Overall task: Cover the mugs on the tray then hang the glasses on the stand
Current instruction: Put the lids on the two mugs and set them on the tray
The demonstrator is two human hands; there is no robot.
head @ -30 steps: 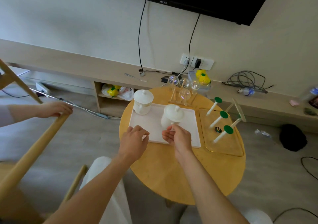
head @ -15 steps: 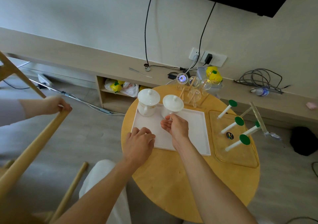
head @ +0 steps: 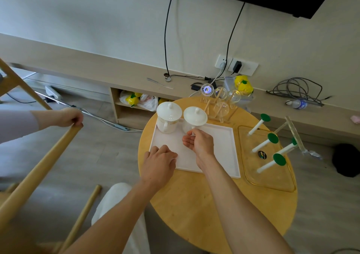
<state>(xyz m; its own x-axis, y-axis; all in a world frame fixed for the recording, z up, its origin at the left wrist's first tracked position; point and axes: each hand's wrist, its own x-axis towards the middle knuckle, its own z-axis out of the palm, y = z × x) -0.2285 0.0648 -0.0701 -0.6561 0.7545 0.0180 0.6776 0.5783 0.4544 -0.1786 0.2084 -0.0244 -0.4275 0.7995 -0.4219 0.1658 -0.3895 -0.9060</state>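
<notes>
Sliding toward the far left corner of the flat white rectangular tray (head: pixel 220 154), the second white ceramic lidded mug (head: pixel 195 119) now stands just beside the first white lidded mug (head: pixel 169 119), where a second ago it sat out near the tray's middle. The right hand (head: pixel 199 143) pinches this mug's handle between thumb and fingertips; the left hand (head: pixel 158 163) lies loosely curled on the tray's near left edge, grasping nothing. Both mugs wear lids, so I judge the covering done and the glasses next. Count: two mugs, two lids, one tray. Four clear round glasses (head: pixel 221 102) sit on a small wooden rack at the round wooden surface's (head: pixel 194 205) far edge. The tipped stand (head: pixel 272 146) shows four green-capped white pegs.
</notes>
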